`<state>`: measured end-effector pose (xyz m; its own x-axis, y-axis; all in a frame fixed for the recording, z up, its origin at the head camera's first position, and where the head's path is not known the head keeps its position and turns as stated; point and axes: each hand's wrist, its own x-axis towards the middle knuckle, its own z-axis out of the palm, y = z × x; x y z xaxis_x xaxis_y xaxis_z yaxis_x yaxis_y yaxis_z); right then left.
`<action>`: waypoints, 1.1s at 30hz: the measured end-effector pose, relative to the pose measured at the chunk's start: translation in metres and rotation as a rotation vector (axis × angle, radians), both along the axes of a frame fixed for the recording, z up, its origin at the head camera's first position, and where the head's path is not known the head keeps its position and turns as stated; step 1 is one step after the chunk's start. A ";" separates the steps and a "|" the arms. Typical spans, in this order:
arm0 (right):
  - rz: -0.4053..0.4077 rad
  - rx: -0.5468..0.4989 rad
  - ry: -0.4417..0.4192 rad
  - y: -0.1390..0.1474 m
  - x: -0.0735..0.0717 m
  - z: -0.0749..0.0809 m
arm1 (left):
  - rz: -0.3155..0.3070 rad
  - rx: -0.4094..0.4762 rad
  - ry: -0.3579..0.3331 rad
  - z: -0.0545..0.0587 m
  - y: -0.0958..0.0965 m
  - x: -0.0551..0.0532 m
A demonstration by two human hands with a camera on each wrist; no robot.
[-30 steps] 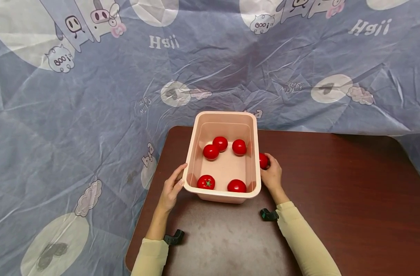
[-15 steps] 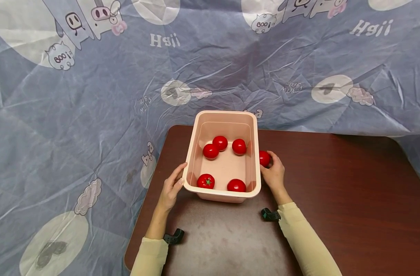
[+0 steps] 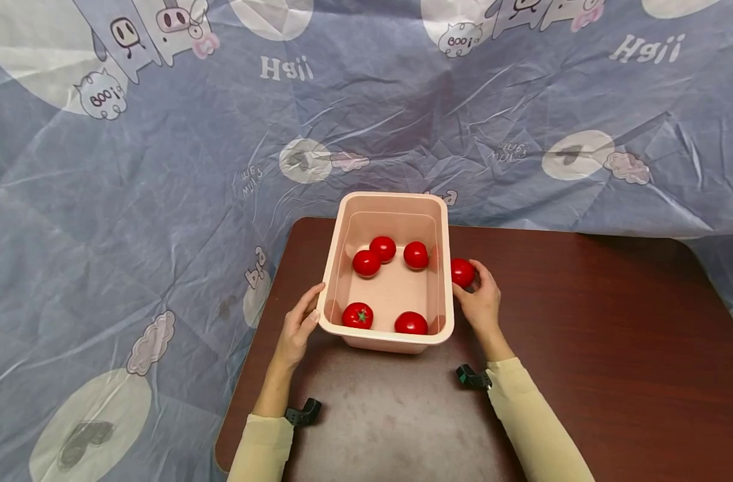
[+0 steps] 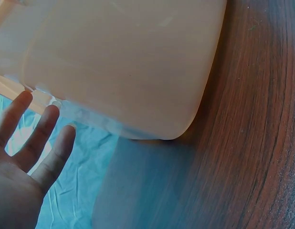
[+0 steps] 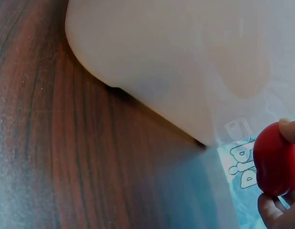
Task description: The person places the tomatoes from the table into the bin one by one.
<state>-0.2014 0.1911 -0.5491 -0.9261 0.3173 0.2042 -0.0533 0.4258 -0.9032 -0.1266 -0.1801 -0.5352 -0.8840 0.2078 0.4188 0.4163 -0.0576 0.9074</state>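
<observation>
A pale pink plastic bin [image 3: 389, 338] stands on the table with several red tomatoes inside, one of them [image 3: 357, 315] showing its green stem. My left hand [image 3: 296, 331] touches the bin's left rim; in the left wrist view its fingers [image 4: 52, 150] are fairly straight against the rim. My right hand [image 3: 482, 302] grips another tomato [image 3: 462, 272] just outside the bin's right wall. The bin's rim hides part of that tomato in the head view. The right wrist view has the same tomato [image 5: 275, 160] between thumb and fingers, near the bin's outer wall [image 5: 162, 57].
The dark brown wooden table [image 3: 595, 335] extends far to the right of the bin. A blue printed cloth [image 3: 402, 120] hangs behind the table and along its left side. Black wrist straps with small devices [image 3: 302, 412] sit on both forearms.
My right hand has shifted slightly right and away along the bin's right side with the tomato, more of which now shows. My left hand and the bin look unmoved.
</observation>
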 end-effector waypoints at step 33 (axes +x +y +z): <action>-0.011 -0.070 0.172 -0.004 0.011 0.040 | -0.011 0.015 0.032 -0.001 0.000 -0.001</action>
